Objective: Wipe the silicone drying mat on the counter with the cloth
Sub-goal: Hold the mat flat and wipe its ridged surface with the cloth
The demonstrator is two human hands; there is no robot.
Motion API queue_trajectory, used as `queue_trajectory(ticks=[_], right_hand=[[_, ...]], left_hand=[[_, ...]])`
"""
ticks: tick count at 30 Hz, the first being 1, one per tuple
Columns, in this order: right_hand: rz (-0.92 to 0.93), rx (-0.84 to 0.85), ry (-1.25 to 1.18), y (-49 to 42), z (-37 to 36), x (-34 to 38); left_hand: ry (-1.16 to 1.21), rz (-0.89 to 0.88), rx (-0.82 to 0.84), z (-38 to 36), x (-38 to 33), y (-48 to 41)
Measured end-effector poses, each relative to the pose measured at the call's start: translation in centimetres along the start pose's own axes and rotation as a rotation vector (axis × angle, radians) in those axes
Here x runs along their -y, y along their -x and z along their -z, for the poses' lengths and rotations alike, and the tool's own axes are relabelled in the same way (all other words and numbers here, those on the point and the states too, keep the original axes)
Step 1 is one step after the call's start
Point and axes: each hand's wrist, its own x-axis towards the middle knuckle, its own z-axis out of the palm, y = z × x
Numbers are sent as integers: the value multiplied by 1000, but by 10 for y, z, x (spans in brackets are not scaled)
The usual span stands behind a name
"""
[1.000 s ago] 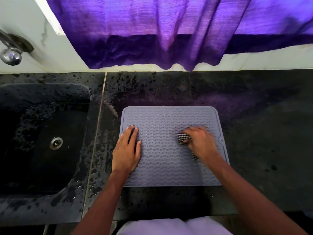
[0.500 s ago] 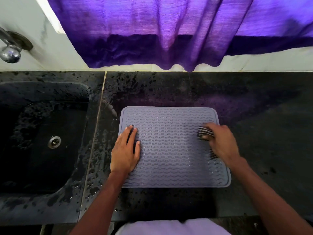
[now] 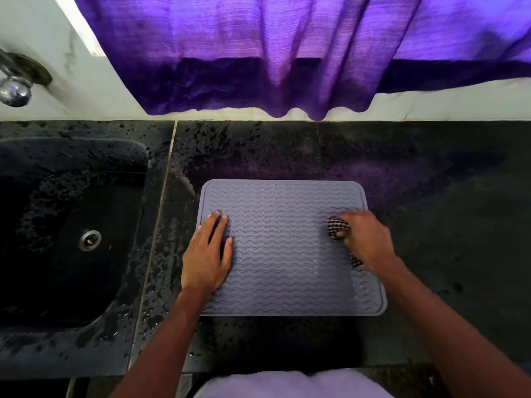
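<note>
Right hand (image 3: 367, 239) clutched checked cloth (image 3: 337, 226), fingers curled round it, pressing it onto grey silicone drying mat (image 3: 287, 254) near mat's 3 o'clock edge. Left hand (image 3: 207, 254) lay flat, fingers straight, on mat's 9 o'clock side. Mat sat on wet black counter (image 3: 431, 225), sink (image 3: 71, 225) at 9 o'clock, purple curtain (image 3: 258, 53) at 12 o'clock.

mat (image 3: 287, 254) on counter (image 3: 431, 225), right of sink (image 3: 71, 225)

To my left sits a black stone sink (image 3: 57, 282), wet with droplets, a round metal drain (image 3: 90, 239) in its floor. A chrome tap (image 3: 14, 91) sticks out of the white wall (image 3: 86, 90). A purple cloth curtain (image 3: 273, 53) hangs ahead.
</note>
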Motion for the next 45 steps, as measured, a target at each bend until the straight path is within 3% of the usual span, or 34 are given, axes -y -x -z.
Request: queue_trajectory(ticks=[7,11,14,18,22,31,38,45], right_hand=[[-225,3,69,9,27,-57],[-131,-17,-291,13,20,-32],[61,-52,-451,11,5,15],[246,-112,-299,9,-24,79],[259,-74,-134,16,-40,96],[107,21,-22,17,-11,23],[-56,-31,132,29,19,-29],[180,-80,-128,21,-2,66]], left_hand=[[-16,1,-6,-2,-1,0],[-19,3,0,-2,-1,0],[-5,2,0,-1,-2,0],[6,3,11,1,-1,0],[22,-5,2,2,-1,0],[65,1,-17,0,4,0],[59,9,-19,-1,2,-1],[85,15,-26,-1,2,-2]])
